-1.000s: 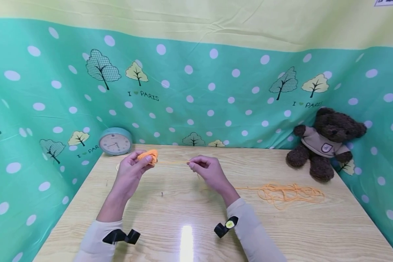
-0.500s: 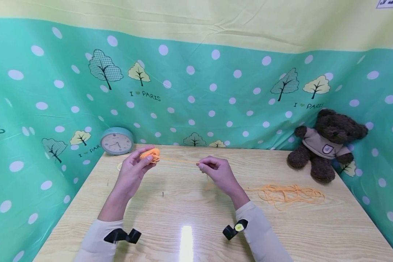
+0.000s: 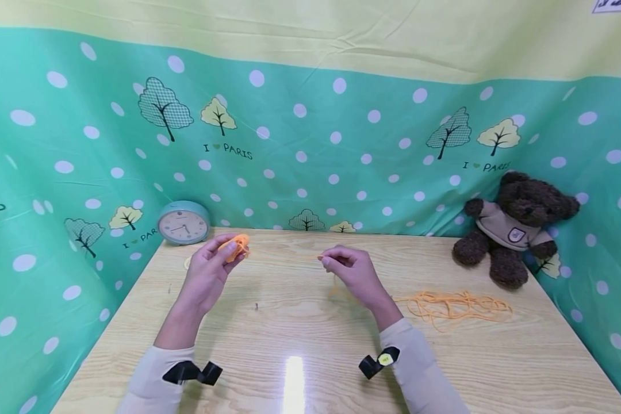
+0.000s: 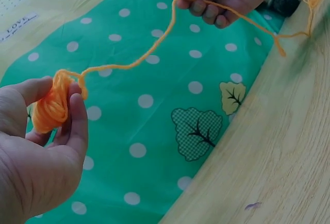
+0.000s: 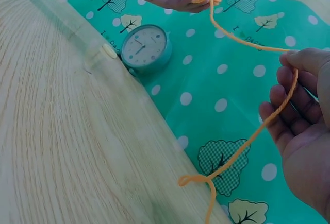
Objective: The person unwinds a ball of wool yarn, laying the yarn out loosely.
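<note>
My left hand (image 3: pixel 207 273) holds a small wound bundle of orange yarn (image 4: pixel 50 108) between thumb and fingers, raised above the table. From the bundle a single yarn strand (image 4: pixel 136 62) runs slack across to my right hand (image 3: pixel 352 273), which pinches it between thumb and index finger. In the right wrist view the strand passes the fingertips and hangs down across the palm, with a small loop (image 5: pixel 193 179) lower along it. It leads on to a loose tangle of orange yarn (image 3: pixel 457 306) on the table at the right.
A teal round clock (image 3: pixel 184 223) stands at the table's back left, with a pale ring-like object (image 3: pixel 187 263) near it. A brown teddy bear (image 3: pixel 517 227) sits at the back right. A green dotted curtain (image 3: pixel 315 144) encloses the wooden table (image 3: pixel 269 345).
My right hand has moved to the right, away from the left hand, lengthening the strand between them. The left hand has stayed nearly in place, its bundle slightly turned.
</note>
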`<state>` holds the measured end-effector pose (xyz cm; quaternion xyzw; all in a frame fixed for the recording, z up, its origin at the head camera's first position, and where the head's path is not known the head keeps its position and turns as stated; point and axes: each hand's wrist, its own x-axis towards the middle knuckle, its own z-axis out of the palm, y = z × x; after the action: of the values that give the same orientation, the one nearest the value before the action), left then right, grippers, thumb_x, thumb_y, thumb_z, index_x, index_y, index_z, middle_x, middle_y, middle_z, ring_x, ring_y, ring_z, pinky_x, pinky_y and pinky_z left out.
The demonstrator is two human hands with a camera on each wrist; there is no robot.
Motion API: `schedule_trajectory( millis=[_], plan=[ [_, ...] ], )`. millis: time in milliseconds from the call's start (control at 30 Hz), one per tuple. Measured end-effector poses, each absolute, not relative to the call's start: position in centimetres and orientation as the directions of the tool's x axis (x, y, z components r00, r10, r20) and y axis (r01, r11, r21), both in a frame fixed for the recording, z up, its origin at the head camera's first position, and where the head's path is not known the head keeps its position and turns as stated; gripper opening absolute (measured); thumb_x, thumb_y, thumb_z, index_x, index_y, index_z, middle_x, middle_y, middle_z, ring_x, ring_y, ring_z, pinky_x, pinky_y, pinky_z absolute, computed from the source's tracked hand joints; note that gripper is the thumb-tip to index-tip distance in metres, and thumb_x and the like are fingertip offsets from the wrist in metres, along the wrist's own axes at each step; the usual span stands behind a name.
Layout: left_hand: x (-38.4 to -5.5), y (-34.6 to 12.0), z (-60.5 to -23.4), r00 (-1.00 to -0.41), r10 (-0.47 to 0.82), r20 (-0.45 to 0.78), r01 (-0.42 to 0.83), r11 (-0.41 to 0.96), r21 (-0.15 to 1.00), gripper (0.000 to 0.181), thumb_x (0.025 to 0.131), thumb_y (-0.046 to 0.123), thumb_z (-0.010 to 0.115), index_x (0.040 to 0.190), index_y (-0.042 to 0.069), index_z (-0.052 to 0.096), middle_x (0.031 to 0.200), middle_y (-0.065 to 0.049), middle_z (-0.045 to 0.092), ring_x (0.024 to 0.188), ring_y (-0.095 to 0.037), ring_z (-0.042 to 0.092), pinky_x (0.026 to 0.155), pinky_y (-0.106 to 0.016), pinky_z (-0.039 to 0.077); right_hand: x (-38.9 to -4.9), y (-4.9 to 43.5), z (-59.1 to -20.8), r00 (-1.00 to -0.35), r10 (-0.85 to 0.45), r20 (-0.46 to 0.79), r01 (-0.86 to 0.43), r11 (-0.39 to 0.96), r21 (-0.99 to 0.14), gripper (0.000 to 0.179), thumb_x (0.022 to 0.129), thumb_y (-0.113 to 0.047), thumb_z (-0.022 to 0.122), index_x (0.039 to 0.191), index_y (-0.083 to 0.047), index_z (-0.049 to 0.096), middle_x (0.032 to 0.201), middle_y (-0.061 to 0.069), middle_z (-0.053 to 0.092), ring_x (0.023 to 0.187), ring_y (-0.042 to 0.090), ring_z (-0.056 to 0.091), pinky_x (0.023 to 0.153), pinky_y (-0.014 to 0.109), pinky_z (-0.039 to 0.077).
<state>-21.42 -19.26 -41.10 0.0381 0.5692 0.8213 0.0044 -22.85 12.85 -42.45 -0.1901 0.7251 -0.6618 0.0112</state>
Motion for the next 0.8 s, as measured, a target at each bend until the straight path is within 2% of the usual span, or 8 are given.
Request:
schedule_trajectory(
  millis=[133,200,300,433,800],
  plan=[
    [-21.4,-19.5,-41.1,-0.998,0.039,0.058,0.041,-0.348,0.937,0.013,0.104,0.016,0.063,0.117,0.015,0.065,0.116,0.002,0.065,0.104,-0.008,0.07,0.096,-0.02,0.057,-22.8,13.5,-42.5,-0.928,-0.281,0.244,-0.271,0.061,-0.961,0.019,0.1,-0.012,0.069,0.108,0.005,0.073,0.096,-0.003,0.071,0.087,0.013,0.067,0.079,0.023,0.058],
    [-21.4,-19.5,-41.1,-0.998,0.034,0.053,0.038,-0.343,0.939,0.014,0.103,0.017,0.064,0.117,0.015,0.065,0.116,0.002,0.065,0.104,-0.007,0.07,0.095,-0.02,0.058,-22.8,14.0,-42.5,-0.929,-0.27,0.253,-0.282,0.073,-0.957,0.02,0.1,-0.013,0.069,0.109,0.004,0.073,0.095,-0.003,0.071,0.085,0.01,0.066,0.079,0.026,0.059],
    [-21.5,-19.5,-41.1,-0.999,0.022,0.047,0.037,-0.339,0.94,0.018,0.102,0.017,0.066,0.119,0.013,0.064,0.116,0.002,0.065,0.103,-0.007,0.07,0.094,-0.02,0.058,-22.7,14.9,-42.5,-0.935,-0.244,0.259,-0.29,0.104,-0.951,0.02,0.1,-0.016,0.069,0.11,0.001,0.074,0.095,0.003,0.071,0.084,0.01,0.066,0.082,0.032,0.06],
    [-21.5,-19.5,-41.1,-0.999,0.009,0.045,0.04,-0.33,0.943,0.02,0.101,0.018,0.068,0.119,0.012,0.063,0.115,0.003,0.066,0.103,-0.007,0.07,0.093,-0.02,0.059,-22.7,16.2,-42.3,-0.942,-0.213,0.259,-0.29,0.13,-0.948,0.021,0.1,-0.02,0.07,0.11,-0.002,0.075,0.096,0.004,0.071,0.085,0.012,0.066,0.082,0.031,0.06],
    [-21.6,-19.4,-40.9,-1.0,-0.02,0.017,0.023,-0.319,0.947,0.015,0.101,0.018,0.067,0.115,0.014,0.063,0.115,0.002,0.064,0.102,-0.008,0.068,0.092,-0.019,0.058,-23.0,18.9,-42.1,-0.955,-0.13,0.267,-0.285,0.152,-0.946,0.027,0.1,-0.022,0.07,0.113,0.002,0.073,0.089,-0.009,0.071,0.085,0.008,0.066,0.082,0.027,0.058]
  ],
)
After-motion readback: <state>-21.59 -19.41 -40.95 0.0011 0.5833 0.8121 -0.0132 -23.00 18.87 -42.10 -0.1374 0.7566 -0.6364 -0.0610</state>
